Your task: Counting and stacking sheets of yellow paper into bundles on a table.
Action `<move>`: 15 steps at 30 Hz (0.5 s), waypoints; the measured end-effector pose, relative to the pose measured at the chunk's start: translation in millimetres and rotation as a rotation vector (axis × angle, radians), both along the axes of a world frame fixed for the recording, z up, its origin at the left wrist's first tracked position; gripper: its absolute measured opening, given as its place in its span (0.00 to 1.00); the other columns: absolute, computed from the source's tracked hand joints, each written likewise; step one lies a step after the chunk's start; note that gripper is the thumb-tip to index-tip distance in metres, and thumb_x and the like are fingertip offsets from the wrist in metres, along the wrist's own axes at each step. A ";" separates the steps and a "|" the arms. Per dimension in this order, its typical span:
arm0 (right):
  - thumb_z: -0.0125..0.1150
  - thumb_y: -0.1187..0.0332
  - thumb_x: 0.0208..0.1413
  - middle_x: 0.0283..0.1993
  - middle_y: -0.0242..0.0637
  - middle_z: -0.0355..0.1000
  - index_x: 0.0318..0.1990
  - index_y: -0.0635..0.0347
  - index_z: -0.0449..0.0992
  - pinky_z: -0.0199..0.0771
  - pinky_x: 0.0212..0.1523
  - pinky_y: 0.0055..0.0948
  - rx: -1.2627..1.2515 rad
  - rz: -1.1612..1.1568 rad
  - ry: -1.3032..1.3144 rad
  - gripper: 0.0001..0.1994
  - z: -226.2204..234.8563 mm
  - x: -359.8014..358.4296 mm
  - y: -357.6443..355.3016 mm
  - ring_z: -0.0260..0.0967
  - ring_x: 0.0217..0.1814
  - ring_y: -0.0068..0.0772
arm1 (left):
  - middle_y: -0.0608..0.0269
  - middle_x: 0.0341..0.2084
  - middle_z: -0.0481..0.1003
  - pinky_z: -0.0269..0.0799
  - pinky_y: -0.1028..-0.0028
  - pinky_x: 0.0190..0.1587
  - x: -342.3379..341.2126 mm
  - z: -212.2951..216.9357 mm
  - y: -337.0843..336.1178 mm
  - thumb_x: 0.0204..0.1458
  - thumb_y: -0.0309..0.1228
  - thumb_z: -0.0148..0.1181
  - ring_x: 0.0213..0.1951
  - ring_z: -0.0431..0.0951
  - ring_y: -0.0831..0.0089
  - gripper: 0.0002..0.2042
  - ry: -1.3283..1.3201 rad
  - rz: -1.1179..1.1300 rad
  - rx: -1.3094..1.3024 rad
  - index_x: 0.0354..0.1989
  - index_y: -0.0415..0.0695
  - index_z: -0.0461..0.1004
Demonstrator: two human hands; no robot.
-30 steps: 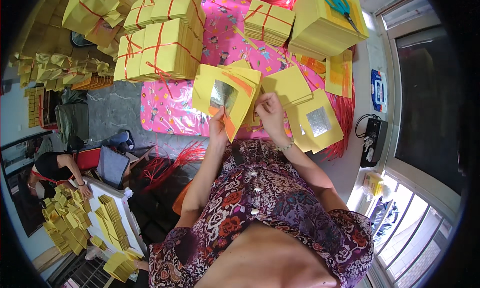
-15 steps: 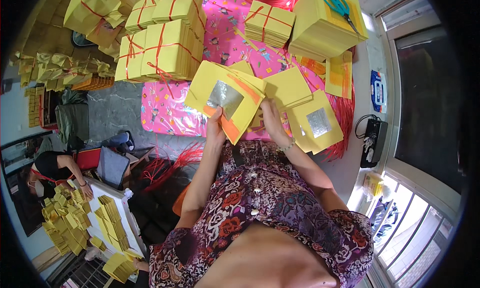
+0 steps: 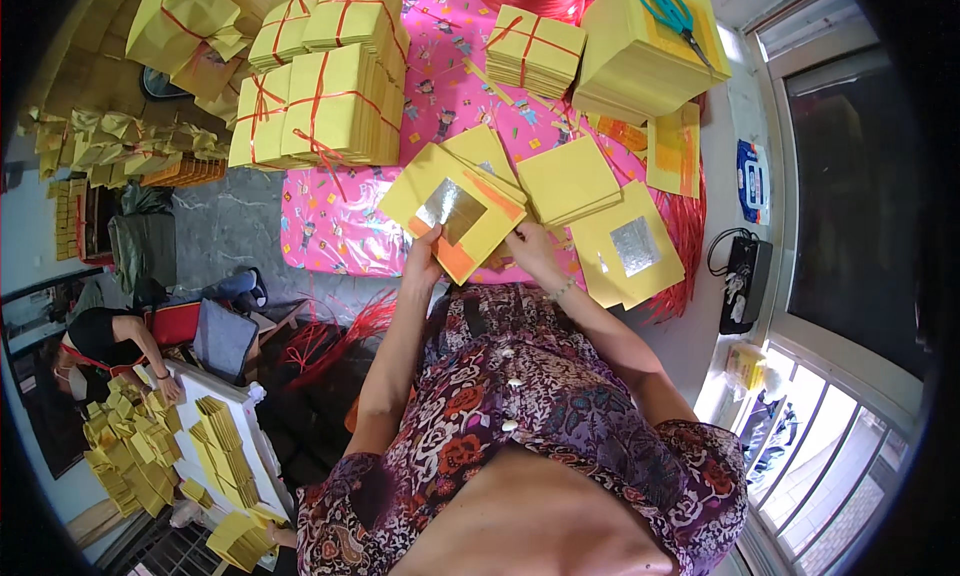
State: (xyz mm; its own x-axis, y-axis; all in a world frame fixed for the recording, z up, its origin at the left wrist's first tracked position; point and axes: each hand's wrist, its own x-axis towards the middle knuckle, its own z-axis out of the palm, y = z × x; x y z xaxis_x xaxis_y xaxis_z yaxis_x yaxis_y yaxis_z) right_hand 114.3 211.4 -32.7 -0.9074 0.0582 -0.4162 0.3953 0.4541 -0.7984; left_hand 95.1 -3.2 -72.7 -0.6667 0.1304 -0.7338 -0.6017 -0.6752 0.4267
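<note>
My left hand (image 3: 424, 260) grips the lower left edge of a fanned stack of yellow paper sheets (image 3: 408, 194), its thumb on top. The top sheet has a silver foil square (image 3: 450, 210) and an orange strip. At the stack's lower right edge, my right hand (image 3: 535, 252) has its fingers closed on the paper; some fingertips are hidden. Just right of the hands, on the pink patterned cover (image 3: 350, 238), lie a plain yellow sheet pile (image 3: 568, 179) and another pile (image 3: 655, 266) with a silver square on top.
Red-tied yellow paper bundles (image 3: 325, 111) stand at the far left, and a smaller one (image 3: 535, 51) at the back. Teal scissors (image 3: 672, 14) rest on a tall paper stack (image 3: 640, 66). Red strands (image 3: 690, 241) hang at right. Another person (image 3: 120, 328) works at a white table to the left.
The held sheets have turned and spread slightly, showing more of a sheet behind with silver on it. My right hand has moved a little left and down along their edge.
</note>
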 end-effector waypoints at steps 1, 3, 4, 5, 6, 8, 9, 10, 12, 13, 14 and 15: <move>0.55 0.53 0.55 0.26 0.47 0.75 0.33 0.70 0.75 0.68 0.26 0.40 -0.107 -0.042 0.027 0.22 0.4 0.6 -0.1 0.74 0.28 0.35 | 0.55 0.50 0.71 0.68 0.60 0.57 -0.4 0.7 0.4 0.59 0.30 0.52 0.52 0.72 0.62 0.18 -0.002 -0.006 0.003 0.56 0.37 0.63; 0.54 0.53 0.56 0.31 0.45 0.75 0.40 0.69 0.74 0.71 0.28 0.38 -0.420 -0.261 -0.074 0.22 5.5 0.4 -3.1 0.75 0.32 0.33 | 0.55 0.50 0.71 0.69 0.59 0.56 -2.3 -0.5 -0.2 0.59 0.29 0.52 0.52 0.72 0.61 0.18 0.002 -0.011 0.003 0.56 0.37 0.63; 0.54 0.53 0.57 0.34 0.44 0.75 0.44 0.68 0.73 0.73 0.30 0.37 -0.622 -0.440 -0.204 0.22 9.2 -0.3 -6.7 0.75 0.34 0.32 | 0.55 0.49 0.71 0.69 0.59 0.56 -4.3 -2.9 -0.2 0.59 0.29 0.51 0.51 0.73 0.61 0.18 0.007 -0.011 0.002 0.56 0.37 0.63; 0.53 0.53 0.57 0.38 0.43 0.75 0.48 0.67 0.72 0.75 0.32 0.36 -0.819 -0.619 -0.340 0.23 12.9 -0.6 -10.0 0.75 0.37 0.31 | 0.55 0.49 0.72 0.70 0.60 0.55 -5.5 -6.2 -0.1 0.59 0.29 0.51 0.51 0.73 0.61 0.17 0.011 -0.012 0.002 0.55 0.37 0.63; 0.53 0.54 0.57 0.41 0.45 0.74 0.51 0.66 0.69 0.76 0.35 0.37 -0.768 -0.563 -0.310 0.24 16.3 0.2 -11.8 0.75 0.39 0.32 | 0.55 0.48 0.72 0.71 0.60 0.54 -6.7 -9.5 -0.3 0.59 0.28 0.51 0.50 0.73 0.62 0.17 0.040 -0.027 -0.034 0.55 0.37 0.63; 0.54 0.56 0.57 0.48 0.47 0.71 0.57 0.63 0.64 0.77 0.42 0.39 -0.709 -0.404 -0.197 0.26 18.9 2.6 -13.6 0.74 0.45 0.35 | 0.55 0.47 0.72 0.73 0.61 0.51 -9.5 -14.8 -0.3 0.58 0.27 0.52 0.49 0.74 0.63 0.16 0.100 -0.058 -0.104 0.54 0.37 0.64; 0.54 0.57 0.57 0.48 0.48 0.71 0.57 0.64 0.64 0.76 0.42 0.39 -0.608 -0.382 -0.178 0.25 17.0 1.3 -15.3 0.74 0.45 0.37 | 0.56 0.46 0.73 0.73 0.61 0.51 -10.7 -16.2 0.7 0.58 0.27 0.52 0.48 0.75 0.64 0.15 0.111 -0.088 -0.168 0.53 0.37 0.64; 0.54 0.58 0.56 0.48 0.50 0.71 0.57 0.64 0.64 0.76 0.42 0.40 -0.557 -0.315 -0.102 0.25 13.3 -1.5 -18.5 0.74 0.45 0.40 | 0.57 0.45 0.73 0.74 0.62 0.50 -12.2 -16.4 2.1 0.58 0.27 0.52 0.47 0.75 0.65 0.15 0.123 -0.118 -0.233 0.52 0.37 0.65; 0.55 0.61 0.55 0.46 0.52 0.72 0.56 0.64 0.65 0.74 0.42 0.41 -0.331 -0.206 0.113 0.23 4.7 -5.7 -22.6 0.73 0.45 0.47 | 0.58 0.45 0.73 0.75 0.63 0.48 -13.9 -13.3 5.4 0.57 0.27 0.53 0.47 0.75 0.67 0.16 0.136 -0.122 -0.287 0.52 0.37 0.65; 0.55 0.63 0.55 0.44 0.53 0.73 0.55 0.65 0.65 0.73 0.42 0.42 -0.156 -0.164 0.250 0.22 1.6 -7.1 -23.9 0.73 0.44 0.50 | 0.59 0.45 0.73 0.75 0.63 0.47 -14.3 -10.6 7.9 0.56 0.28 0.54 0.47 0.75 0.67 0.17 0.134 -0.097 -0.275 0.53 0.37 0.64; 0.55 0.65 0.54 0.43 0.53 0.73 0.54 0.65 0.66 0.73 0.42 0.43 0.032 -0.135 0.308 0.22 0.4 -7.2 -24.5 0.72 0.43 0.54 | 0.60 0.45 0.73 0.75 0.64 0.46 -14.4 -7.6 10.0 0.56 0.29 0.56 0.46 0.75 0.68 0.18 0.126 -0.076 -0.262 0.53 0.38 0.63; 0.55 0.66 0.54 0.42 0.53 0.73 0.54 0.65 0.66 0.72 0.42 0.42 0.022 -0.140 0.360 0.21 1.1 -6.9 -23.5 0.71 0.43 0.55 | 0.59 0.47 0.72 0.75 0.64 0.47 -13.6 -4.4 11.8 0.55 0.30 0.57 0.47 0.75 0.67 0.21 0.150 -0.067 -0.309 0.56 0.38 0.61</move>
State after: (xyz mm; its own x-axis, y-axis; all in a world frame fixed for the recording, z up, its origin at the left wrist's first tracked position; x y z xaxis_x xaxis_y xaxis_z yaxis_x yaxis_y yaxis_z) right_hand 107.4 187.9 -31.6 -0.9780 0.1969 -0.0694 0.1504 0.4342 -0.8882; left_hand 81.5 8.6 -77.1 -0.7679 -0.0354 -0.6396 -0.5550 -0.4619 0.6918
